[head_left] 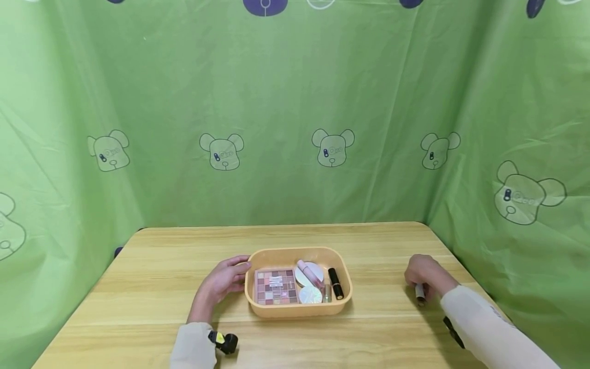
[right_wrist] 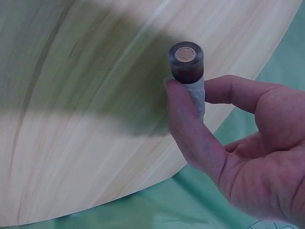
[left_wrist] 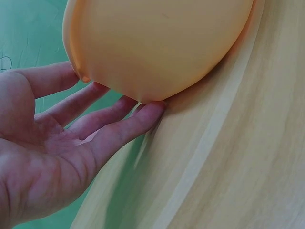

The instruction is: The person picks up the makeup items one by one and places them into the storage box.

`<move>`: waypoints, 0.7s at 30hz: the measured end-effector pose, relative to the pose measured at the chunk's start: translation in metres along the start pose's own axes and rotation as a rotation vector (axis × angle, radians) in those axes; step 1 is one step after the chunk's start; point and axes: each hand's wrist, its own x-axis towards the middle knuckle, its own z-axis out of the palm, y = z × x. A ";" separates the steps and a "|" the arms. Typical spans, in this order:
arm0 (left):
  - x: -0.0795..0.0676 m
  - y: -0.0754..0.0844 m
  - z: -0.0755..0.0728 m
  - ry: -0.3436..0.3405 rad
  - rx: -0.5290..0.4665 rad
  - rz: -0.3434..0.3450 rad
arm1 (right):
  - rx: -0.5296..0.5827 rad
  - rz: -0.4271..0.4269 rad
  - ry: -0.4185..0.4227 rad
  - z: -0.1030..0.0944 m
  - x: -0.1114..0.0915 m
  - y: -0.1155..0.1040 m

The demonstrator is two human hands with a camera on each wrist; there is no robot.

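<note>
At the tray's left end, my left hand (head_left: pixel 226 279) touches the orange plastic tray (head_left: pixel 299 310) with extended fingers. The left wrist view shows the fingertips (left_wrist: pixel 153 110) against the tray's lower edge and side. On the right of the table, my right hand (head_left: pixel 426 274) pinches a lipstick tube (right_wrist: pixel 187 62) between thumb and fingers. Its end is dark with a round label, and its body is whitish. In the tray lie an eyeshadow palette (head_left: pixel 276 294), two round compacts (head_left: pixel 311 294), a pink tube (head_left: pixel 310 273), a small clear tube (head_left: pixel 327 293) and a black tube (head_left: pixel 335 283).
The wooden table (head_left: pixel 193 246) carries the tray near its middle. Green curtains (head_left: pixel 276 195) with bear drawings hang behind and at both sides. The table's right edge (head_left: pixel 475 282) runs close to the right hand.
</note>
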 end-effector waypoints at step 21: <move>-0.002 0.001 -0.001 -0.027 -0.005 0.014 | 0.068 -0.086 0.103 -0.001 -0.004 -0.019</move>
